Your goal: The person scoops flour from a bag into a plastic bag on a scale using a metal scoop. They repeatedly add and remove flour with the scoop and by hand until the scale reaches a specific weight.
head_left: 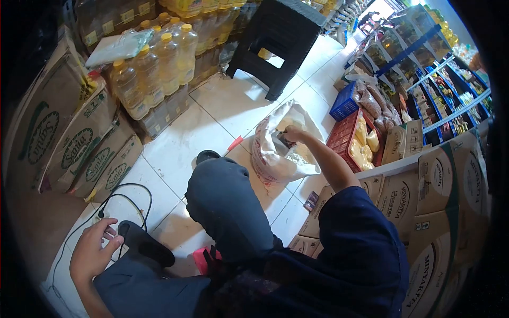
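Observation:
My right hand (pixel 295 134) reaches into the mouth of a white sack (pixel 270 161) that stands on the floor in front of my knee. Its fingers are closed round something dark and greyish, too small and shaded to name. Pale contents and a clear plastic bag (pixel 298 156) show inside the sack. My left hand (pixel 94 249) hangs beside my left leg, fingers apart and slightly bent, holding nothing. Near it a black cable (pixel 150 199) loops over the tiles.
Bottles of yellow oil (pixel 159 66) and cartons (pixel 79 143) are stacked at left. A black plastic stool (pixel 275 37) stands ahead. On the right are a red crate (pixel 347 139), a blue crate (pixel 342 100) and more cartons (pixel 397 201).

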{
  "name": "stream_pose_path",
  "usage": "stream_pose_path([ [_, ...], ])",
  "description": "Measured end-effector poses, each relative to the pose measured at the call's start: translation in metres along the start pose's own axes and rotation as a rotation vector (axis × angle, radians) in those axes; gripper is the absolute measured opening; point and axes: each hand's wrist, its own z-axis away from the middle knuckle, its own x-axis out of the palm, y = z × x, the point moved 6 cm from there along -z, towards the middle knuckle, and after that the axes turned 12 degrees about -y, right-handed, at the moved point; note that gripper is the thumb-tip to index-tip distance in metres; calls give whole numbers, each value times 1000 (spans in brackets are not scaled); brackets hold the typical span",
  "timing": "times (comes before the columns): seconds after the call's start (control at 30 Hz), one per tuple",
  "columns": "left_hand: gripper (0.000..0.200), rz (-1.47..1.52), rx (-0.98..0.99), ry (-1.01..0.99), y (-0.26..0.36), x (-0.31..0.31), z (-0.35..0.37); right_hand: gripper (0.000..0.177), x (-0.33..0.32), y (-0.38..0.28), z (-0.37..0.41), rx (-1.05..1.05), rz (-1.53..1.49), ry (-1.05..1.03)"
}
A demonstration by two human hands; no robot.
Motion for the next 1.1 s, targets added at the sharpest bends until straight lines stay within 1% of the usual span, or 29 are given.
stream_pose_path([
  [0.03,42,-9,-6,-2,2,-1,1,29,-6,3,1,-8,60,20],
  [0.13,43,6,1,0,-1,-1,1,29,-15,12,26,-126,73,165],
  [0.23,43,14,4,17,4,-3,5,27,-25,20,63,-123,154,243],
  [0.33,44,-22,4,34,8,-5,8,28,-34,21,106,-11,69,185],
  [0.37,44,-9,5,31,9,-5,8,29,-36,19,123,22,-19,196],
  [0.47,43,13,12,28,11,-4,8,30,-38,25,145,-6,-31,271],
  [0.5,43,12,20,29,12,-4,9,31,-36,30,148,44,-69,245],
  [0.53,43,12,24,32,11,-3,11,31,-38,30,153,25,-28,287],
  [0.6,41,17,79,92,9,-4,13,32,-42,30,161,-19,53,371],
  [0.63,40,19,105,124,8,-5,15,32,-45,33,159,-5,30,361],
  [0.73,35,-110,249,504,32,-24,37,30,-67,23,165,-123,88,452],
  [0.77,34,6,246,611,49,-29,49,29,-77,17,164,-158,142,481],
  [0.87,33,-165,459,906,87,-33,113,29,-112,-26,177,-219,169,505],
  [0.97,32,-261,455,1106,71,-8,191,27,-147,-83,186,-374,231,554],
  [1.03,36,-216,605,1511,58,6,233,27,-167,-136,200,-503,294,591],
  [1.07,40,-207,663,1717,47,20,254,26,-177,-163,206,-558,308,563],
  [1.1,39,-140,544,1737,21,45,267,25,-186,-187,207,-583,348,598],
])
